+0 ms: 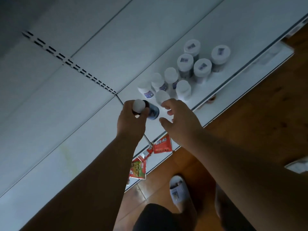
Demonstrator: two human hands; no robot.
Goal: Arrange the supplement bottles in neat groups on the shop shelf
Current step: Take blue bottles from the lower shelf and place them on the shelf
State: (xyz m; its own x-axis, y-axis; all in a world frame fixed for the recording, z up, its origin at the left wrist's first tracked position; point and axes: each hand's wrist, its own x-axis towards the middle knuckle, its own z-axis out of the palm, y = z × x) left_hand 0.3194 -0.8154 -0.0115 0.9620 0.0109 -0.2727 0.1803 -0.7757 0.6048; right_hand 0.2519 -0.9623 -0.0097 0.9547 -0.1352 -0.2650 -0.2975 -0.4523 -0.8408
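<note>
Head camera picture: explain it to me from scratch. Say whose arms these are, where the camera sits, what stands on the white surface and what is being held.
There is no machine here. A person wears one wide-angle camera on the head, looking forward and down, so the two bare arms are their own.

The left hand grips a dark bottle with a white cap, held by the cap end and tilted over the white shop shelf. The right hand is open and holds nothing; its fingers reach toward a white-capped bottle just in front of them.

On the shelf stand two groups: smaller white bottles nearer the hands, and four wider jars with labelled lids beyond. Red packets show on a lower level. Below is a wooden floor and the person's sandalled foot.
</note>
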